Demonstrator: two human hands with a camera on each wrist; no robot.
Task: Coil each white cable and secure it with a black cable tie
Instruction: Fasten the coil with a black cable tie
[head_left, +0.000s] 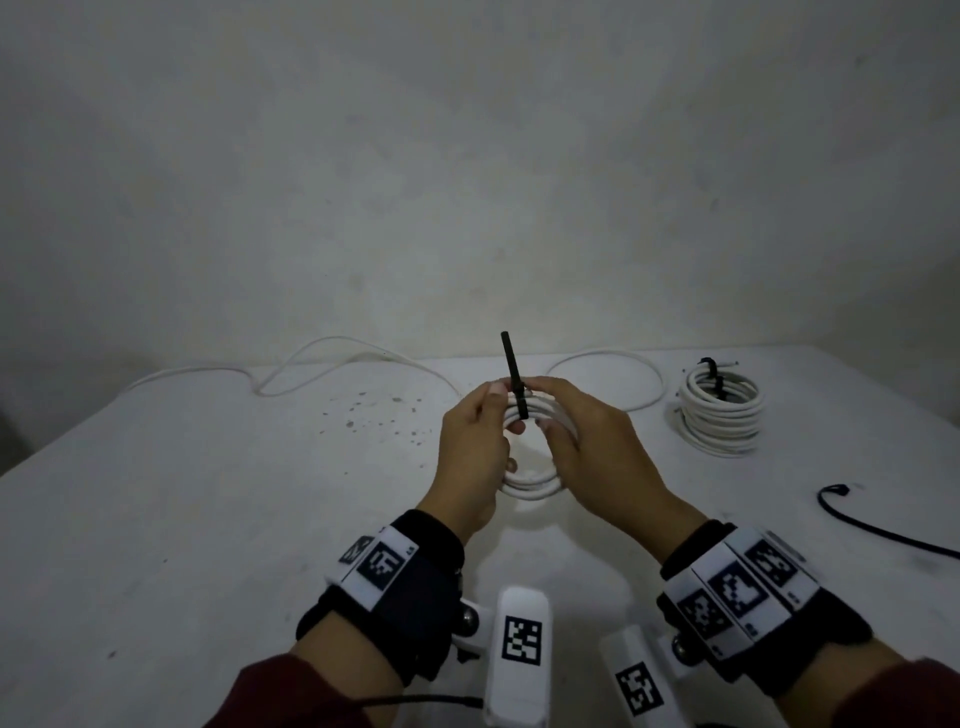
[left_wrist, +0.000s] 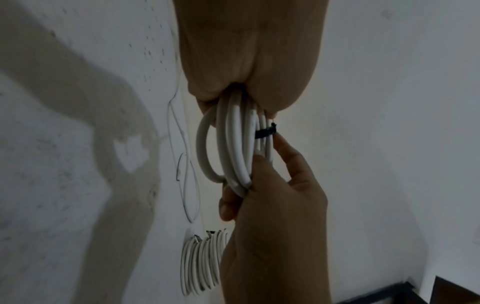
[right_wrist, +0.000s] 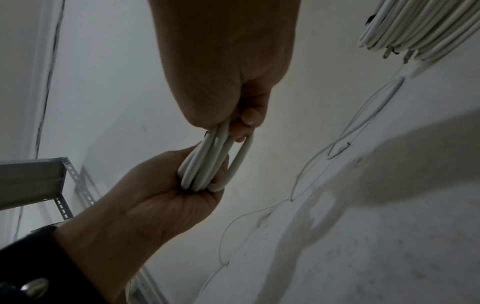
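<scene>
Above the middle of the table both hands hold one coil of white cable (head_left: 530, 486) upright. My left hand (head_left: 485, 418) grips its left side and my right hand (head_left: 569, 418) grips its right side, fingers curled round the loops. A black cable tie (head_left: 514, 374) wraps the top of the coil, with its tail pointing straight up. In the left wrist view the tie's band (left_wrist: 265, 132) crosses the inner strands of the coil (left_wrist: 233, 144), and the right hand's (left_wrist: 275, 205) index fingertip touches its head. The right wrist view shows the left hand (right_wrist: 155, 195) clasping the loops (right_wrist: 205, 164).
A pile of tied white coils (head_left: 722, 410) lies on the table (head_left: 208, 519) at the right rear. A loose white cable (head_left: 332, 353) snakes along the far edge. A black strand (head_left: 872, 525) lies near the right edge. A metal shelf frame (right_wrist: 33, 181) stands to the left.
</scene>
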